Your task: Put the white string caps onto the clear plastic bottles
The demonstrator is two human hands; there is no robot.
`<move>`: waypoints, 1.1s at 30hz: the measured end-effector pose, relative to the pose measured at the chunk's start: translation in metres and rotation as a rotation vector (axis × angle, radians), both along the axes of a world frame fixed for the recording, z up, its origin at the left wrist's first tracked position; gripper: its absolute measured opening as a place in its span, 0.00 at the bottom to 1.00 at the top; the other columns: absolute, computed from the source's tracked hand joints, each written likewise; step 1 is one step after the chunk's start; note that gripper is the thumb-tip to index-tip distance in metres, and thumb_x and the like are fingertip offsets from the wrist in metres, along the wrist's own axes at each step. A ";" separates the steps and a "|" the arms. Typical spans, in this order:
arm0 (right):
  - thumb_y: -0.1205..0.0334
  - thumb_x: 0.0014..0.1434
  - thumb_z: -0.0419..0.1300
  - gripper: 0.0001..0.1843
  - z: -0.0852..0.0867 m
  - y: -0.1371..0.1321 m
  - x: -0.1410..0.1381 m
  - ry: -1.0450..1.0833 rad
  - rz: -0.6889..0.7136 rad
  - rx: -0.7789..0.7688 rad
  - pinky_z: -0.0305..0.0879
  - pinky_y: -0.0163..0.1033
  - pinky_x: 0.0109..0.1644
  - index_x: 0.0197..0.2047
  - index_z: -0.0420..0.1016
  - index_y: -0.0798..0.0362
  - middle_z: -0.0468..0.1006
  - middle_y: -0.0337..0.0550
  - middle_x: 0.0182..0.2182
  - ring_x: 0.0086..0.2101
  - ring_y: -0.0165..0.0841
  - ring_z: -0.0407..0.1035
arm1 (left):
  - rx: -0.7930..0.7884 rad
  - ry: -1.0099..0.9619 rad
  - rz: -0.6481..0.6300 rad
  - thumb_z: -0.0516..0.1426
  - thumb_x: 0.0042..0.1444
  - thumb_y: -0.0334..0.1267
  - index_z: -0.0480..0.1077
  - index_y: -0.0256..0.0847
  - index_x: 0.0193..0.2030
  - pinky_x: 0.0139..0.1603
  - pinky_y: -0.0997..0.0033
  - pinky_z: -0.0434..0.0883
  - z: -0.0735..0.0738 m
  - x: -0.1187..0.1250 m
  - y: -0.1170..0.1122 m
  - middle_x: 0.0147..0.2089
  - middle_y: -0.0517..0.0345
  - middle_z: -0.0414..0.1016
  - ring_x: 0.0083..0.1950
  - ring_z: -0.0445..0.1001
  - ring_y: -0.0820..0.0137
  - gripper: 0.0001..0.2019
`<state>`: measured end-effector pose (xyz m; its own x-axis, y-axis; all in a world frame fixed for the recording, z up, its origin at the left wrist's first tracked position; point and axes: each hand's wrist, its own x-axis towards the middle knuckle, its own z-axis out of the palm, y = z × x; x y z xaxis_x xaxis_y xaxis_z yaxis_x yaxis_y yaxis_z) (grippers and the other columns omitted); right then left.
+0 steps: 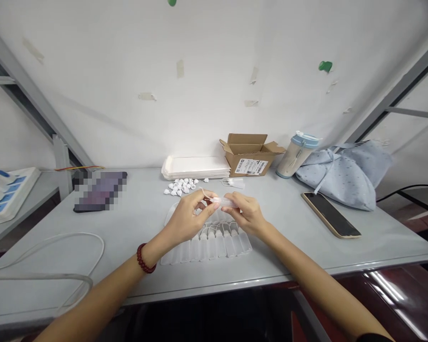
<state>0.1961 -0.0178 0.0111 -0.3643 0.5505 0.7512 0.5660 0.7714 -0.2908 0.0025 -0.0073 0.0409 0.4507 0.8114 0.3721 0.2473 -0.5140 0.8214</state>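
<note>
Between my two hands is a small translucent plastic bottle (228, 203), lying sideways above the table. My left hand (187, 216) pinches its white neck end, and a thin pale tube shows by those fingers. Around the bottle's body the fingers of my right hand (248, 214) are closed. Below my hands a row of similar translucent bottles (209, 247) lies side by side, with thin looped white tubes at their necks. Just beyond my left hand is a loose pile of small white caps (181, 186). Another bottle with a thin tube (236, 183) lies behind my right hand.
A stack of white trays (199, 167) and an open cardboard box (251, 156) stand at the wall. Rightward are a tumbler (296, 154), a blue cloth bag (342, 175) and a phone (330, 214). A blurred flat object (102, 192) and a white cable (102, 249) lie left.
</note>
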 end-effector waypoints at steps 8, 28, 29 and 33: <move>0.52 0.66 0.49 0.16 -0.001 -0.001 -0.003 0.004 0.011 -0.192 0.58 0.32 0.26 0.38 0.68 0.55 0.68 0.39 0.24 0.22 0.28 0.61 | -0.022 0.018 -0.008 0.55 0.59 0.42 0.72 0.38 0.35 0.34 0.72 0.67 -0.001 -0.002 0.006 0.35 0.56 0.75 0.35 0.71 0.69 0.10; 0.52 0.65 0.50 0.22 0.012 -0.014 -0.012 0.199 0.074 -0.420 0.47 0.32 0.23 0.21 0.55 0.52 0.53 0.32 0.18 0.19 0.24 0.49 | 0.232 0.148 -0.153 0.52 0.62 0.38 0.70 0.38 0.30 0.31 0.73 0.64 0.013 -0.010 0.000 0.28 0.59 0.72 0.29 0.69 0.73 0.12; 0.51 0.65 0.50 0.23 0.013 -0.014 -0.012 0.227 0.089 -0.484 0.47 0.32 0.23 0.21 0.54 0.52 0.52 0.32 0.17 0.19 0.24 0.48 | 0.273 0.150 -0.143 0.52 0.62 0.37 0.70 0.38 0.32 0.32 0.72 0.64 0.013 -0.010 0.001 0.29 0.59 0.72 0.30 0.69 0.72 0.10; 0.49 0.64 0.50 0.24 0.010 -0.011 -0.011 0.207 0.060 -0.509 0.47 0.32 0.23 0.20 0.54 0.52 0.52 0.32 0.17 0.19 0.24 0.49 | 0.172 0.141 -0.146 0.54 0.60 0.40 0.73 0.40 0.33 0.36 0.71 0.67 0.013 -0.010 0.004 0.31 0.58 0.75 0.34 0.72 0.69 0.09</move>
<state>0.1851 -0.0290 0.0214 -0.2792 0.8457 0.4548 0.4165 0.5334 -0.7362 -0.0079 -0.0031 0.0535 0.6157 0.6644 0.4237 0.2663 -0.6815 0.6816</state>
